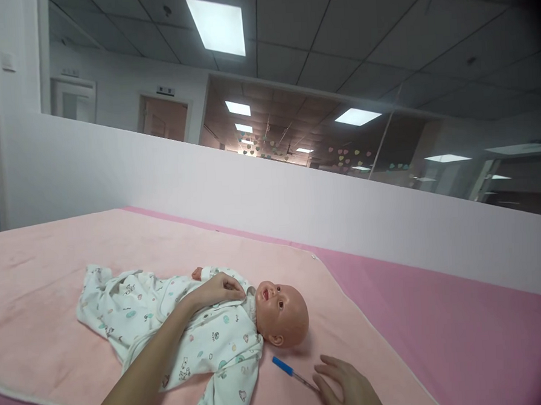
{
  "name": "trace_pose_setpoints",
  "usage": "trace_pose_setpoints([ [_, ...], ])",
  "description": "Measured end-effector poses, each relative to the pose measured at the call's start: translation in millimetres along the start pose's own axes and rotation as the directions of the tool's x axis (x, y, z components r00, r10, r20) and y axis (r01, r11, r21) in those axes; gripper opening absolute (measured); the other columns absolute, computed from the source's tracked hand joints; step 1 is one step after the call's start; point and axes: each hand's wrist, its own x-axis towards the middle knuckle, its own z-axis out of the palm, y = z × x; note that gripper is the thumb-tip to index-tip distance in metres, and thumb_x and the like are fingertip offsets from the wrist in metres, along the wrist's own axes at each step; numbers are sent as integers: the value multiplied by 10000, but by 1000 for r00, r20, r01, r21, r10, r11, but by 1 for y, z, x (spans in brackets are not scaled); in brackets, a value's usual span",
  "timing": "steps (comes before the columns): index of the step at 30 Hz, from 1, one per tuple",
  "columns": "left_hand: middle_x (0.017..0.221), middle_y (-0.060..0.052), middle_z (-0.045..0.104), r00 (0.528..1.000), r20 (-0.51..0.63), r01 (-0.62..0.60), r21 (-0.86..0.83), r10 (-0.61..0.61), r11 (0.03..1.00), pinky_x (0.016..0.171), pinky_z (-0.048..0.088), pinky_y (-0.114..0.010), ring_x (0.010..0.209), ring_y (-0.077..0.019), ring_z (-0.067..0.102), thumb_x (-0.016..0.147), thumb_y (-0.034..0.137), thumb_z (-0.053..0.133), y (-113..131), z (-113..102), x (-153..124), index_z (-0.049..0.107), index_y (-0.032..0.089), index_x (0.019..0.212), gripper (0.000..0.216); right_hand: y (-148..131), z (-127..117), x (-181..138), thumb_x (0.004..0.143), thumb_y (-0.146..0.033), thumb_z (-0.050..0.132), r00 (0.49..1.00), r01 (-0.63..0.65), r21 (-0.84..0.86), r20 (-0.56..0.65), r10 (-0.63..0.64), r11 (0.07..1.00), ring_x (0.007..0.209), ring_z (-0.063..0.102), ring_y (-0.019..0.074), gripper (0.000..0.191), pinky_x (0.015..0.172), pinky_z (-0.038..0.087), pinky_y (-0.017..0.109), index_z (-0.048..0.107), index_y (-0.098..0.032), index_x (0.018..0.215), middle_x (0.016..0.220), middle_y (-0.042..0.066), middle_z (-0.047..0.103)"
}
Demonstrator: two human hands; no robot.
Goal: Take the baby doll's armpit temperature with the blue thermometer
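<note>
A baby doll (229,334) lies face up at the lower centre-left, the left hand (223,288) at its collar, fingers curled; whether they grip cannot be told. Lower right, the right hand (347,383) spreads loose fingers beside a blue-capped stick (283,366) on a pink blanket (43,275).
</note>
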Motion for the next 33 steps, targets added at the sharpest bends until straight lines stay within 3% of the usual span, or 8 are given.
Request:
trace_pose_setpoints([
  [4, 654, -23, 641, 1000, 4, -8, -31, 8, 999, 537, 345, -204, 593, -122, 497, 673, 316, 625, 4, -2, -3, 710, 150, 755, 204, -81, 6, 42, 866, -286, 361, 987, 150, 59, 48, -153, 987, 753, 621, 168, 301, 655, 448, 260, 655, -241, 820, 827, 26, 682],
  [7, 613, -10, 616, 1000, 2, 27, -93, -27, 995, 542, 343, -204, 584, -122, 496, 660, 296, 623, 7, -3, -4, 696, 145, 736, 185, -128, 37, 74, 843, -182, 381, 952, 306, -97, -1, -307, 947, 641, 583, 156, 257, 572, 377, 253, 602, -211, 716, 698, 11, 649],
  [9, 625, -7, 612, 999, -25, 37, -138, -40, 990, 589, 361, -206, 621, -129, 513, 658, 260, 599, 8, -3, -5, 679, 143, 703, 149, -140, 63, 88, 811, -121, 391, 901, 420, -211, -17, -433, 883, 613, 555, 158, 213, 541, 349, 260, 578, -183, 729, 705, 33, 629],
  [12, 636, -5, 603, 995, -86, 41, -132, -53, 990, 629, 368, -213, 660, -138, 514, 654, 228, 562, 10, -3, -5, 658, 144, 660, 128, -138, 91, 94, 791, -112, 400, 845, 477, -257, -132, -519, 841, 680, 532, 184, 171, 569, 363, 281, 558, -162, 747, 757, 70, 598],
  [15, 618, 0, 590, 988, -145, 42, -142, -62, 989, 626, 364, -215, 656, -139, 507, 646, 248, 572, 8, -3, -4, 654, 144, 658, 133, -132, 99, 89, 784, -126, 403, 850, 453, -163, -218, -479, 877, 749, 520, 206, 174, 655, 400, 323, 564, -162, 842, 813, 73, 580],
  [21, 564, 22, 546, 948, -288, 49, -299, -139, 953, 563, 333, -198, 593, -111, 479, 636, 285, 600, -4, -3, -3, 648, 142, 671, 154, -133, 96, 82, 760, -74, 379, 904, 401, 301, -284, -320, 865, 987, 506, 190, 434, 840, 430, 331, 460, -186, 1171, 1056, 79, 544],
  [27, 626, 3, 614, 969, -217, 34, -348, -116, 937, 599, 371, -197, 635, -119, 518, 623, 249, 638, -1, -3, -7, 676, 138, 673, 127, -130, 108, 81, 799, -121, 409, 912, 314, 580, -406, -68, 751, 830, 555, 157, 448, 764, 486, 312, 373, -189, 1241, 1003, 83, 546],
  [33, 707, -57, 684, 997, -34, 59, -279, -71, 958, 623, 406, -229, 653, -150, 565, 635, 301, 677, -1, -4, -8, 720, 132, 751, 210, -129, 115, 79, 827, -211, 458, 857, 341, 606, -515, 27, 719, 837, 552, 159, 322, 761, 502, 321, 436, -182, 1147, 929, 76, 552],
])
